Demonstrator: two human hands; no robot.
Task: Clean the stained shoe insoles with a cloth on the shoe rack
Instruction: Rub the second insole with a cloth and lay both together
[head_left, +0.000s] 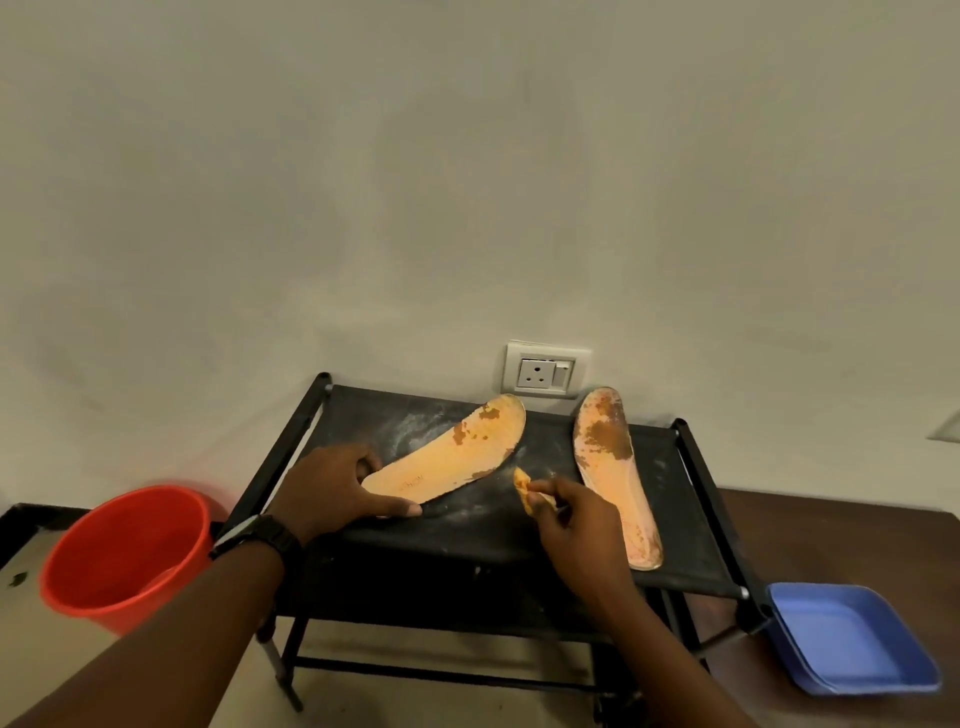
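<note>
Two orange insoles with brown stains lie on the black fabric top of the shoe rack (467, 540). The left insole (447, 457) lies diagonally, stained near its toe end. My left hand (337, 488) grips its heel end, thumb along the near edge. The right insole (613, 467) lies lengthwise, heavily stained at its far end, with no hand on it. My right hand (571, 514) pinches a small crumpled orange cloth (524, 488) just above the rack, between the two insoles.
A red bucket (124, 556) stands on the floor left of the rack. A blue square tray (852, 639) sits at the lower right. A wall socket (545, 371) is behind the rack. White dust is smeared on the rack fabric.
</note>
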